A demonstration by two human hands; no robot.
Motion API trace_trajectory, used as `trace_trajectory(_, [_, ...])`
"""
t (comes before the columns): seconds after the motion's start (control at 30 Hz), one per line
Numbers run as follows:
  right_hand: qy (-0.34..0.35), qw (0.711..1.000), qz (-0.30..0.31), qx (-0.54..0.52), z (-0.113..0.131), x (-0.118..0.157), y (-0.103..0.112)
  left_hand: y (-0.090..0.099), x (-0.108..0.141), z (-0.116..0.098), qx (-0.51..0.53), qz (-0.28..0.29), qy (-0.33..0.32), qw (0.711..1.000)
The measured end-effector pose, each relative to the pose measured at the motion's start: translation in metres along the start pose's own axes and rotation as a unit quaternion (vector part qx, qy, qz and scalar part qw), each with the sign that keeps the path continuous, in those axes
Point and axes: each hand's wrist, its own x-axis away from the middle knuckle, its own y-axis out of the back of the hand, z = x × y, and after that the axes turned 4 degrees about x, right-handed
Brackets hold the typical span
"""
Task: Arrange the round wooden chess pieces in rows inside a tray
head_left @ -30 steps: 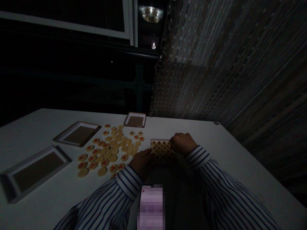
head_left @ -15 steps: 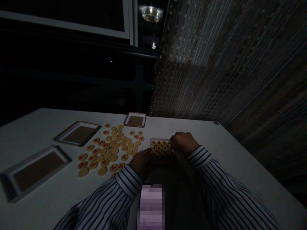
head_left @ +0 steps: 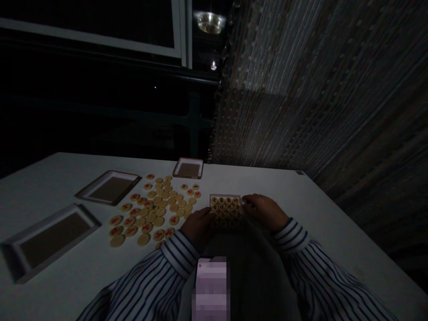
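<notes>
A small box (head_left: 225,195) stands at the table's near edge, filled with rows of round wooden pieces (head_left: 223,207) bearing black characters; its front rows are dark. My left hand (head_left: 199,225) rests at the box's left side, fingers together against its edge. At the right side, my right hand (head_left: 265,211) has its fingertips on or beside the box's edge, thumb below them. No piece shows in either hand. Left of the box, many loose round pieces (head_left: 151,217) lie spread out, some plain side up, some with red characters. A few smaller pieces (head_left: 190,192) lie behind the box's left corner.
Three shallow trays or lids stand on the white table (head_left: 264,180): a large one (head_left: 56,240) at left, a middle one (head_left: 109,187) behind it, and a small one (head_left: 188,168) at the back. A bead curtain (head_left: 284,98) hangs behind on the right.
My right hand has drawn back from over the box's right corner to its right side, uncovering the pieces there. My left hand has stayed at the left edge.
</notes>
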Motion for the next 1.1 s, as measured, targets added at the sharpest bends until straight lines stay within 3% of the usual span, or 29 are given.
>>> trace_trajectory(0.13, [-0.011,0.994,-0.001,-0.111,-0.006,0.023,-0.014,0.001,0.001,-0.004,0.014,0.002,0.007,1.0])
trace_trajectory(0.27, [0.031,0.984,0.018,-0.173,-0.004,0.043,-0.02,0.0,0.003,-0.005,0.017,-0.013,0.017,1.0])
trace_trajectory(0.63, [-0.018,0.991,-0.004,-0.13,0.014,0.04,-0.024,-0.002,0.003,-0.003,0.013,0.014,0.023,1.0])
trace_trajectory(0.77, [-0.015,0.992,0.024,-0.12,0.017,0.038,-0.024,-0.001,0.003,-0.004,0.02,0.007,0.024,0.999])
trace_trajectory(1.1, [-0.009,0.993,-0.017,-0.117,0.017,0.036,-0.031,-0.005,0.003,0.001,0.04,-0.014,0.011,0.999])
